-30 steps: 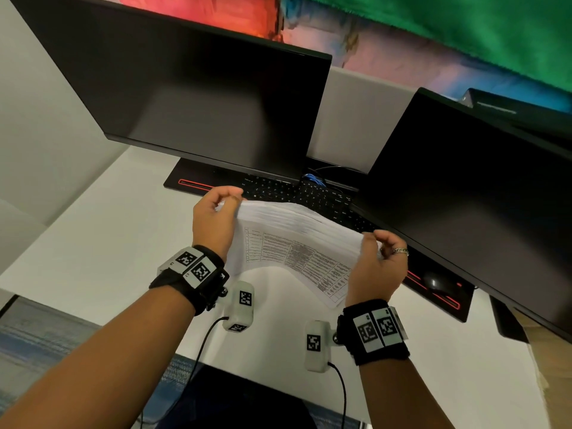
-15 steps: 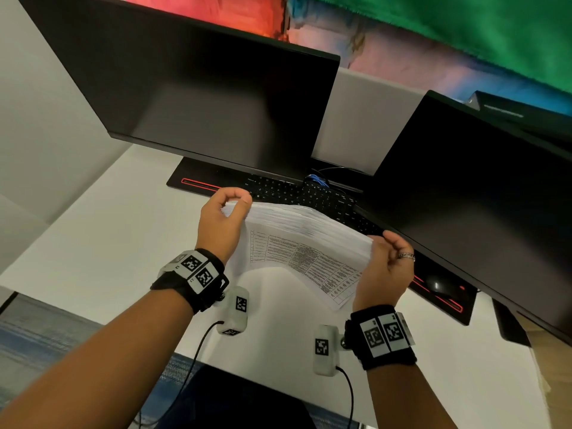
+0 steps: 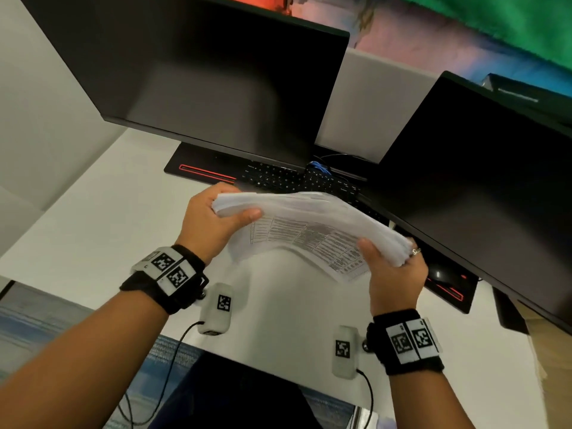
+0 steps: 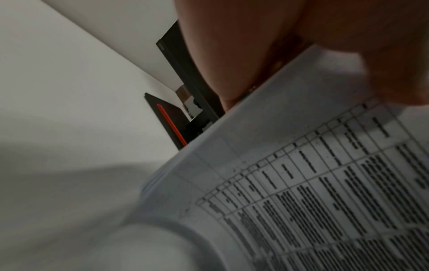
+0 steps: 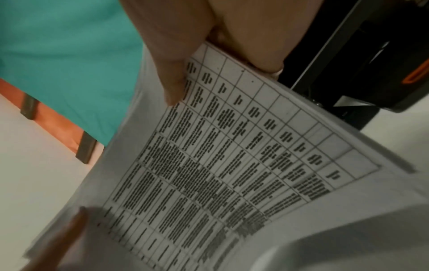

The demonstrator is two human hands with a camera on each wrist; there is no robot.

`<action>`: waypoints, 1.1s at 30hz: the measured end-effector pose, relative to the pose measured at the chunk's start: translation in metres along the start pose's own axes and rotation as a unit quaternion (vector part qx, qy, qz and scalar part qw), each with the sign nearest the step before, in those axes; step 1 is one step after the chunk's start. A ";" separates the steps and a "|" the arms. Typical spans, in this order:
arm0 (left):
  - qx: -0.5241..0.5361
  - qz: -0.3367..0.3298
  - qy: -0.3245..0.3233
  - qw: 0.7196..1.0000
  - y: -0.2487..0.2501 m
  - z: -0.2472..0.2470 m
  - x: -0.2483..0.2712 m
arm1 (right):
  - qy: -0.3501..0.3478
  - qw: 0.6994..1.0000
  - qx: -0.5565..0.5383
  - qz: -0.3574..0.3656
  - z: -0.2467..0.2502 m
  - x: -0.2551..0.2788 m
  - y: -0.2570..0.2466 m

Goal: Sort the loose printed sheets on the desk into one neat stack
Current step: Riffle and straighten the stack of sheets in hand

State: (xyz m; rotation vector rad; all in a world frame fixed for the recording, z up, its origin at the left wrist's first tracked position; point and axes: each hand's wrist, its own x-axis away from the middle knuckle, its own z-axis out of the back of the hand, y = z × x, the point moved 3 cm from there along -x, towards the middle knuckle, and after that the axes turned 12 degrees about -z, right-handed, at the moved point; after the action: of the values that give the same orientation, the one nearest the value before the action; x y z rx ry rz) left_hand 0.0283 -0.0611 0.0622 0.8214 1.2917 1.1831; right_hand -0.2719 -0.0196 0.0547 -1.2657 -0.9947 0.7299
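A thick bundle of printed sheets [image 3: 309, 224] with tables on them is held in the air above the white desk [image 3: 93, 218], tilted with its near face toward me. My left hand [image 3: 213, 218] grips its left end, thumb across the printed face. My right hand [image 3: 393, 264], with a ring on one finger, grips the right end. The left wrist view shows the printed table page [image 4: 313, 183] under my thumb [image 4: 371, 64]. In the right wrist view the same sheets [image 5: 220, 155] fan out beneath my thumb [image 5: 171, 73]. The sheet edges look roughly gathered, bowed upward in the middle.
Two dark monitors [image 3: 216, 78] [image 3: 483, 181] stand at the back of the desk, with a black keyboard [image 3: 294, 179] and a red-trimmed black mat [image 3: 201, 168] beneath them. A black mouse [image 3: 439, 275] lies at the right under the monitor. A dark chair [image 3: 232, 397] is at the near edge.
Both hands have shifted their hold on the bundle: the sheets were lifted and turned more edge-on, and my thumbs now lie across the printed face. The right hand moved a little lower and right.
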 end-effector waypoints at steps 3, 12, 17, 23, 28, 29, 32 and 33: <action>0.028 0.017 -0.017 0.999 -0.016 0.000 0.020 | -0.013 0.999 0.030 0.001 -0.001 0.010 0.015; -0.051 0.032 0.086 0.994 -0.011 -0.017 0.020 | 0.018 0.999 0.027 0.010 -0.006 0.005 0.013; 0.002 0.076 0.003 0.997 -0.033 -0.010 0.033 | -0.048 0.994 0.028 -0.094 0.008 -0.007 0.038; -0.090 0.064 0.037 0.993 -0.008 -0.033 0.020 | -0.033 0.997 0.021 -0.069 -0.008 -0.007 0.019; -0.119 -0.070 0.121 0.983 0.019 -0.054 0.052 | 0.045 0.999 -0.023 0.000 -0.010 0.024 0.027; -0.117 -0.058 0.100 0.986 0.012 -0.055 0.059 | 0.046 0.999 -0.017 -0.019 -0.008 0.029 0.037; -0.101 0.024 0.039 0.994 -0.015 -0.046 0.070 | 0.031 0.997 0.015 -0.071 -0.002 0.026 0.057; -0.099 0.042 0.037 0.993 -0.019 -0.042 0.068 | 0.027 0.997 0.023 -0.072 -0.001 0.022 0.058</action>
State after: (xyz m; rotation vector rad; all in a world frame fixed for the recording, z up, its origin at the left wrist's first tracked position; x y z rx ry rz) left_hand -0.0170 -0.0071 0.0194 0.6971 1.1870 1.3964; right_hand -0.2573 0.0096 0.0024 -1.1544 -1.0088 0.6014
